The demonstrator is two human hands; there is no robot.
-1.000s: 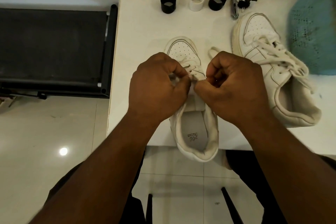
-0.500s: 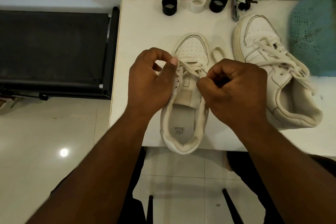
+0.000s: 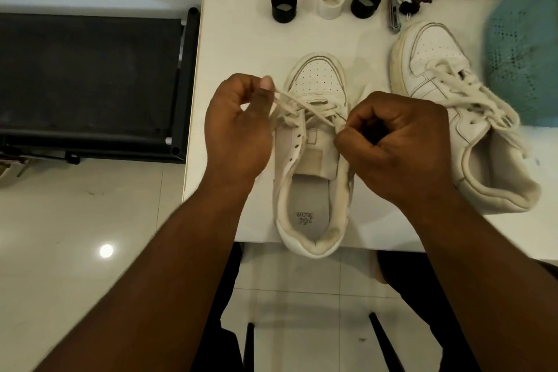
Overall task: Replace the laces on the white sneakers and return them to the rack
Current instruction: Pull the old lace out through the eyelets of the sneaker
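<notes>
A white sneaker point(image 3: 314, 142) lies toe-away on the white table point(image 3: 235, 48), its heel over the front edge. A white lace point(image 3: 305, 112) crosses its lowest eyelets near the toe; the upper eyelets stand bare. My left hand point(image 3: 241, 130) pinches one lace end at the shoe's left, pulled up and out. My right hand point(image 3: 395, 142) grips the other lace end at the shoe's right side. A second white sneaker point(image 3: 447, 118), laced, lies tilted on its side to the right.
Two black cylinders point(image 3: 283, 6) point(image 3: 366, 0) and a white one point(image 3: 332, 2) stand along the table's back edge, beside a metal tool and dark keyring point(image 3: 404, 7). A teal perforated basket point(image 3: 525, 54) sits at far right. A black rack point(image 3: 90, 84) stands left of the table.
My hands have drawn apart, the left moving out to the left with its lace end, pulling the lace taut across the lower eyelets. The sneaker's tongue and upper eyelets came into view.
</notes>
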